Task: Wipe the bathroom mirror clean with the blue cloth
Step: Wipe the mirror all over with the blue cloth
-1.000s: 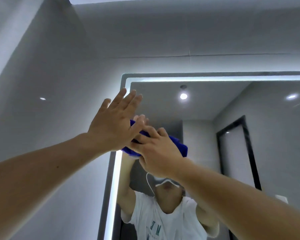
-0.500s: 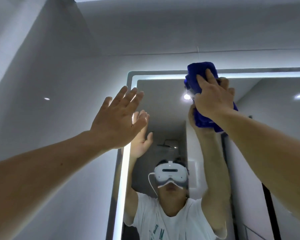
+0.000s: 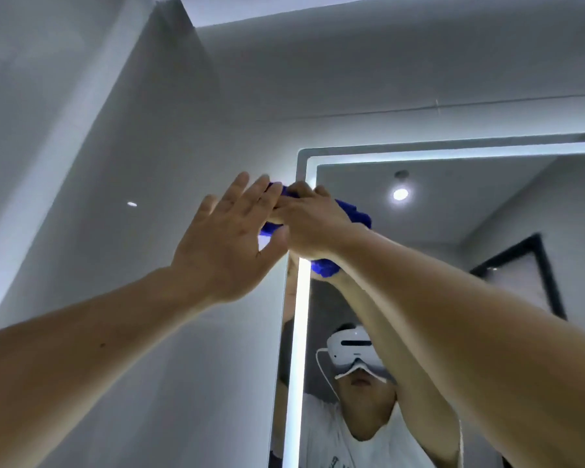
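The right hand (image 3: 313,221) has swung its gripped blue cloth (image 3: 353,211), half-hidden, to the mirror (image 3: 453,211) corner; left hand (image 3: 227,238) flat.

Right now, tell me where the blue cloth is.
In the head view, the blue cloth is under the right hand at the mirror's upper left corner, beside the open left hand.

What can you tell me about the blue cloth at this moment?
The blue cloth is a deep blue, fuzzy fabric like terry or microfibre, bunched into a wad, not spread flat. The right hand covers most of it, fingers curled over it, holding it at the upper left corner of the mirror, over the lit strip along its edge. Blue shows beyond the knuckles, beneath the wrist and between the two hands. The open left hand overlaps its left end; whether it touches the cloth cannot be told.
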{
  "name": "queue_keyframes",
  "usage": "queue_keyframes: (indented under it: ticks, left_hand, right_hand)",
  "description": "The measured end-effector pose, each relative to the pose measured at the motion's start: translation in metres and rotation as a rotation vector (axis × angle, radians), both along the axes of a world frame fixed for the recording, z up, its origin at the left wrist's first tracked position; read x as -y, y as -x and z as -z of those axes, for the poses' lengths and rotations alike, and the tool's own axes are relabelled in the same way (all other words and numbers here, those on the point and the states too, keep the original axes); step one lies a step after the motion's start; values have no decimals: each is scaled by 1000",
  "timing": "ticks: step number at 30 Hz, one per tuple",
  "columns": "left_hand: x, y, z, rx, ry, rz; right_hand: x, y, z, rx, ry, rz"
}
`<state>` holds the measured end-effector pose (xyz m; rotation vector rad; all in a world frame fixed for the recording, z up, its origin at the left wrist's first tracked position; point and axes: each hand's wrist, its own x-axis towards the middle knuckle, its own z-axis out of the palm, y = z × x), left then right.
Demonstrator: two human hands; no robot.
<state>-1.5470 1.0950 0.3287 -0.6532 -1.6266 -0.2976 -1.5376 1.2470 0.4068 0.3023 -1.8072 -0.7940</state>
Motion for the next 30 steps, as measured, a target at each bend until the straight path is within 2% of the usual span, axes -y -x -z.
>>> queue_keyframes:
  ticks: [6,9,14,18,20,24,28,30]
  left_hand:
    - [2,-15,10,8,-30,21]
    - [0,-19,13,33,-12,19]
    - [-7,-24,15,71,-9,13]
    - [-17,-26,19,89,-27,9]
    - [-23,-25,23,97,-38,26]
    - [-30,-23,44,105,-25,51]
    - [-36,-27,75,150,12,36]
    - [-35,-28,94,214,31,6]
  right_hand:
    - [-43,-17,106,232,-238,-86]
    - [-74,-33,98,148,-250,-53]
    - [-91,-53,15,-105,160,-17]
    - [-79,-36,14,-178,228,45]
    - [-78,-32,33,-178,132,17]
    - [-75,-34,84,-50,-28,-42]
    - [-70,-35,159,46,-71,-91]
    - [-68,-36,195,142,-89,-33]
